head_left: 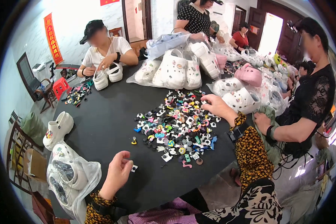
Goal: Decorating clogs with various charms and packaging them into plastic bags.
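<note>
A broad heap of small colourful shoe charms (pixel 175 127) lies on the black table. My right hand (pixel 217 106) reaches over the heap's right edge, fingers stretched and a little apart, fingertips at the charms. Nearer to me, my left hand (pixel 118 172) hovers above the table with its fingers curled together. Right beside its fingertips is a small white-and-black charm (pixel 134 168); I cannot tell whether it is gripped or lies on the table. A single yellow-and-black charm (pixel 134 140) sits apart from the heap.
White clogs in plastic bags (pixel 173 69) stand at the back. At left are a white clog (pixel 58 128) and bagged clogs (pixel 69 170). Several people sit or stand around the table (pixel 104 123); one person (pixel 107 56) across holds white clogs. Another person's hand (pixel 263 121) is close on my right.
</note>
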A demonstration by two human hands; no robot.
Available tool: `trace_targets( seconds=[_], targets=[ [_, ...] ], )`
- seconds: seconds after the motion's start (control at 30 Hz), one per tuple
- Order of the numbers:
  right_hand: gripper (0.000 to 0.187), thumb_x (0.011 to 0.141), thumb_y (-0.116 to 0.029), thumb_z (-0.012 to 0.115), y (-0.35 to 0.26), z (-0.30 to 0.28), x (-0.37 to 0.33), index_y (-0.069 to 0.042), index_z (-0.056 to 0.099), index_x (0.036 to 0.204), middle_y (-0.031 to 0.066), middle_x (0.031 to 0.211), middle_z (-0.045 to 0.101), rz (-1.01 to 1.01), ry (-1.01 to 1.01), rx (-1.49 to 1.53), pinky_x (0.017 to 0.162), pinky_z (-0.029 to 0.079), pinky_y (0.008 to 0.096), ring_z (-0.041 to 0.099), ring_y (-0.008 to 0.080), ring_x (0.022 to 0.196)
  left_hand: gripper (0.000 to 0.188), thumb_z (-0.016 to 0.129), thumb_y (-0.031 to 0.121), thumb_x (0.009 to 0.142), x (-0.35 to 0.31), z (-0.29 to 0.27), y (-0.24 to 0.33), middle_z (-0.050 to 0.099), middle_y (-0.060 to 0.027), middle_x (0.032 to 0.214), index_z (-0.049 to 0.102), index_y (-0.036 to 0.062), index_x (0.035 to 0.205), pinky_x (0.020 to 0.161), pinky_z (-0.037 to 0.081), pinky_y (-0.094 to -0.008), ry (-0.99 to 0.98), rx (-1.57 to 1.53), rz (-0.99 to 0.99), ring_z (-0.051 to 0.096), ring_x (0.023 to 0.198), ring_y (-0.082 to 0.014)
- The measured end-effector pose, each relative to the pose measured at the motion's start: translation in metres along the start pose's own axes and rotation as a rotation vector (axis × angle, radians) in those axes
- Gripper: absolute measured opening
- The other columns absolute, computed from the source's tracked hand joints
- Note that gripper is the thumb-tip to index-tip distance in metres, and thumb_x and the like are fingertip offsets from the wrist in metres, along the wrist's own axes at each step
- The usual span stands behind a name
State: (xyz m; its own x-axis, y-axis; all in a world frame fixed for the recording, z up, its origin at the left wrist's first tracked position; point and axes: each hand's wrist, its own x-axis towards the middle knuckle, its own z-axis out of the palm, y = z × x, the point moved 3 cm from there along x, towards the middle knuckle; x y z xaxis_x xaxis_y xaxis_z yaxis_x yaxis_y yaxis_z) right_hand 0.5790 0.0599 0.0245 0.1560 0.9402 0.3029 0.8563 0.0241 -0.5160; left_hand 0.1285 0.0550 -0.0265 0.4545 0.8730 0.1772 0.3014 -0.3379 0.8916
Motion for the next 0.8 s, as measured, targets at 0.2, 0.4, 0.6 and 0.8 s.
trace_targets(
  seconds=[0.2, 0.4, 0.6, 0.8],
  targets=[
    [0.039, 0.078, -0.026, 0.071, -0.017, 0.01, -0.026, -0.003, 0.065, 0.109, 0.0168, 0.094, 0.066, -0.033, -0.131, 0.17, 0.078, 0.05, 0.0346, 0.064, 0.0253, 0.084, 0.027, 0.058, 0.002, 0.088, 0.034, 0.015, 0.063, 0.059, -0.0058, 0.094, 0.053, -0.0025, 0.114, 0.071, 0.049, -0.0237, -0.056, 0.077, 0.102, 0.058, 0.08, -0.01],
    [0.031, 0.086, -0.011, 0.066, 0.002, 0.019, -0.045, 0.0, 0.063, 0.115, 0.0041, 0.093, 0.067, 0.025, -0.15, 0.531, 0.073, 0.049, 0.0235, 0.059, 0.0067, 0.08, 0.027, 0.059, 0.006, 0.087, 0.107, 0.052, 0.113, 0.059, -0.0037, 0.092, 0.054, -0.0013, 0.113, 0.07, 0.046, -0.0229, -0.067, 0.294, 0.244, 0.055, 0.079, -0.0066],
    [0.026, 0.09, -0.005, 0.061, 0.003, 0.011, -0.063, 0.003, 0.061, 0.115, 0.004, 0.105, 0.065, 0.053, -0.171, 0.835, 0.083, 0.05, 0.0244, 0.061, 0.0082, 0.093, 0.034, 0.063, 0.017, 0.087, 0.202, 0.099, 0.115, 0.063, -0.0134, 0.101, 0.055, -0.0023, 0.114, 0.077, 0.049, -0.0319, 0.027, 0.473, 0.348, 0.062, 0.085, -0.0201],
    [0.024, 0.092, -0.006, 0.059, 0.0, 0.012, -0.079, 0.003, 0.061, 0.114, 0.004, 0.098, 0.068, 0.006, -0.159, 1.065, 0.08, 0.05, 0.0236, 0.063, 0.0083, 0.088, 0.044, 0.062, 0.026, 0.087, 0.282, 0.132, 0.072, 0.062, -0.0238, 0.109, 0.054, -0.0041, 0.119, 0.087, 0.047, -0.0409, 0.142, 0.482, 0.245, 0.06, 0.1, -0.0358]
  ],
)
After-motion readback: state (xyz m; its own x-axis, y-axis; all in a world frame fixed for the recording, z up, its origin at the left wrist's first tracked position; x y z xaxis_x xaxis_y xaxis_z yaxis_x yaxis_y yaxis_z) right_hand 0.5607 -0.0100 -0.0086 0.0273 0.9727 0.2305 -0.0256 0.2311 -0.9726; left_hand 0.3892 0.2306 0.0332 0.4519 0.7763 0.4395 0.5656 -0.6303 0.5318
